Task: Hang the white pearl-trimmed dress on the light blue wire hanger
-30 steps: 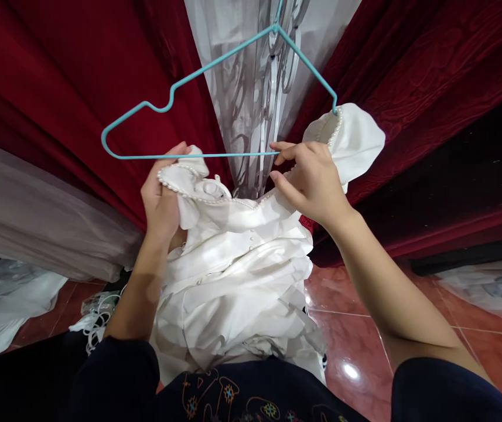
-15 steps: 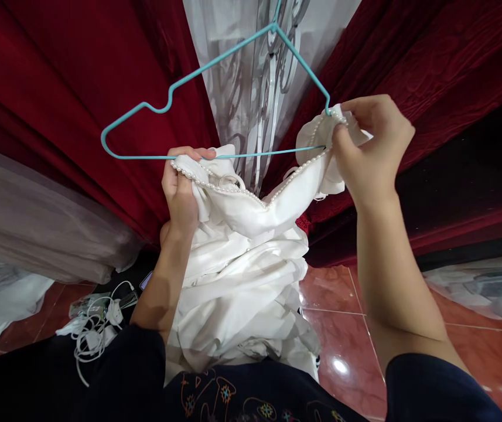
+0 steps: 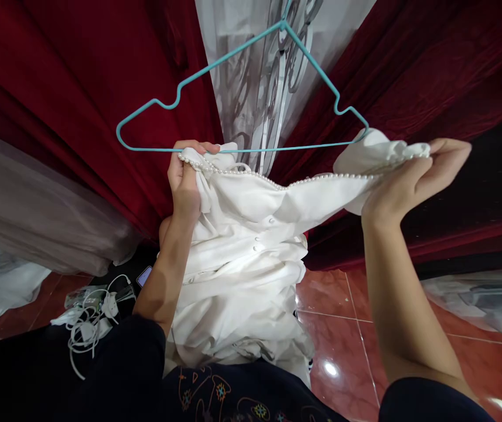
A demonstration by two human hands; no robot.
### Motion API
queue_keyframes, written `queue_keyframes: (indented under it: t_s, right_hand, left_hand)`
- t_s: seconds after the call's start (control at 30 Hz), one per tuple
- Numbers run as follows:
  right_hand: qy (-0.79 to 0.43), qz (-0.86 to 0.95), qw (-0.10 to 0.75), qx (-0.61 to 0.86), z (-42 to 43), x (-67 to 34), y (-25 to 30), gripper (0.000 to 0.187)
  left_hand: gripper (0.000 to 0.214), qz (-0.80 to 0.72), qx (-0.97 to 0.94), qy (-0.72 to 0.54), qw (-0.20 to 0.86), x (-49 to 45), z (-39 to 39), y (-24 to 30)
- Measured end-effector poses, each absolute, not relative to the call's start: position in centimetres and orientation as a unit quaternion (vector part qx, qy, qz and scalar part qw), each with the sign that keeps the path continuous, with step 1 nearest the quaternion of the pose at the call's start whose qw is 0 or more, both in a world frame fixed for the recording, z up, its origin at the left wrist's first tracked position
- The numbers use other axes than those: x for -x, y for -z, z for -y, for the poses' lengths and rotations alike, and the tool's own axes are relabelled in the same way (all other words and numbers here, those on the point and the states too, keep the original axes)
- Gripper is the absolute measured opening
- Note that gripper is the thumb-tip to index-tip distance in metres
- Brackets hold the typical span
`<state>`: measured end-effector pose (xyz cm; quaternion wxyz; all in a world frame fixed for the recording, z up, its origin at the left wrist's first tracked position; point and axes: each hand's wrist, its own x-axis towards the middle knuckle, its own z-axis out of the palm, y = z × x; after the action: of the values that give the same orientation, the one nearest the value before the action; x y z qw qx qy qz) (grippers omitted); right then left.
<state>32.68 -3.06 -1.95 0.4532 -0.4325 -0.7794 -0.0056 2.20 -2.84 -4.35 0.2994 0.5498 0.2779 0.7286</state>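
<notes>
A white dress (image 3: 242,258) with pearl beads along its neckline and small buttons down the front hangs between my hands, its skirt bunched toward my lap. My left hand (image 3: 185,184) is closed on the dress's left shoulder edge, fingers over the bottom bar of a light-blue hanger (image 3: 233,61). My right hand (image 3: 413,179) grips the other shoulder, stretching it out to the right. The hanger's right end pokes into the fabric of that shoulder, while its left end is bare. The hanger's hook runs out of the top of the view.
Dark red curtains (image 3: 114,70) hang on both sides. A white scrolled metal frame (image 3: 272,105) stands behind the hanger. White cables (image 3: 86,334) and a phone (image 3: 144,276) lie at the lower left. Red floor tiles (image 3: 334,328) show on the right.
My right hand has moved right and slightly down, pulling the shoulder outward past the hanger's right end. The neckline is straighter, and more of the hanger's right side shows. My left hand keeps its grip.
</notes>
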Motion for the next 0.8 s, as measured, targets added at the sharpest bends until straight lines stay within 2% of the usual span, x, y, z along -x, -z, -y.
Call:
queue_keyframes:
  t_s: [0.13,0.3,0.47,0.67,0.8]
  right_hand:
    - [-0.007,0.777,0.465,0.423,4.3,-29.5,2.6,0.046]
    - [-0.012,0.742,0.519,0.425,4.0,-27.8,4.0,0.042]
    - [-0.035,0.699,0.54,0.468,3.8,-27.8,4.7,0.037]
    - [-0.097,0.653,0.61,0.439,4.5,-29.2,4.0,0.029]
    - [-0.105,0.654,0.61,0.435,4.7,-29.9,4.0,0.029]
  left_hand:
    - [0.046,-0.283,-0.539,-0.731,0.307,-2.2,2.2,4.8]
    - [0.045,-0.293,-0.541,-0.723,0.315,-2.5,2.7,5.3]
    - [0.03,-0.288,-0.533,-0.715,0.348,-2.4,3.5,5.8]
    - [0.014,-0.358,-0.51,-0.66,0.419,0.7,4.4,7.6]
    - [0.017,-0.403,-0.518,-0.674,0.339,5.6,4.2,8.3]
